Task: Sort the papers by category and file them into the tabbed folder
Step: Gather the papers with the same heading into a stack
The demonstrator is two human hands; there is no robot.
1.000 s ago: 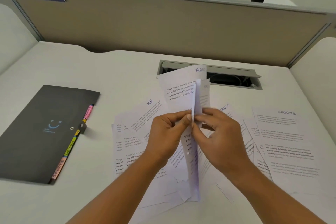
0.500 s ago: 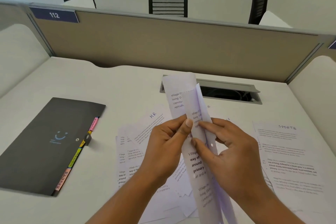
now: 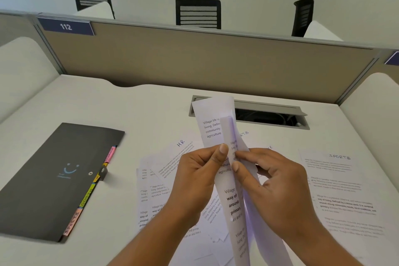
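Observation:
Both hands hold a small bundle of printed sheets [image 3: 216, 124] upright over the desk, bent lengthwise. My left hand [image 3: 194, 181] pinches the bundle's left side with the thumb on top. My right hand [image 3: 274, 188] grips its right side, thumb on the front sheet. Beneath them lie loose papers, one headed "HR" [image 3: 172, 157], and a sheet headed "SPORTS" [image 3: 336, 177] lies to the right. The black tabbed folder [image 3: 49, 177] lies closed at the left, its coloured tabs along the right edge.
A cable hatch [image 3: 269, 114] with its flap raised sits in the white desk [image 3: 108, 110] behind the papers. A beige partition [image 3: 194, 60] with a "112" sign closes the back. Black chairs show beyond it.
The view has tilted up. Both hands lifted the bundle and folded it narrower, so the handwritten heading at its top is out of sight.

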